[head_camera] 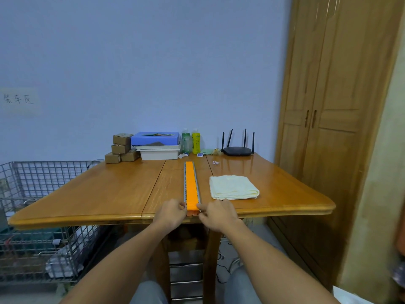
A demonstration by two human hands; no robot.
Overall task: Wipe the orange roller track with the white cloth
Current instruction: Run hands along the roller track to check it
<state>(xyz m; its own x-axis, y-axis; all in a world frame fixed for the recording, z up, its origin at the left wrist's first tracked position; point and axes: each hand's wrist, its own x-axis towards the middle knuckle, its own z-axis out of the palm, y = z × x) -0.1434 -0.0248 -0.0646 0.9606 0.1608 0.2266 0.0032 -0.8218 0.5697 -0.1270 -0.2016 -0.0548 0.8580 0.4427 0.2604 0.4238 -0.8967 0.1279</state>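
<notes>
A long orange roller track (191,185) with grey metal side rails lies lengthwise on the wooden table (98,194), its near end at the front edge. My left hand (169,212) pinches the near end from the left side. My right hand (215,216) pinches the same end from the right side. A folded white cloth (233,187) lies flat on the table just right of the track, touched by neither hand.
At the table's back stand stacked cardboard boxes (121,148), a blue lid on white trays (156,145), two bottles (191,141) and a black router (237,150). A wire cage (43,216) stands left; a wooden wardrobe (324,119) stands right.
</notes>
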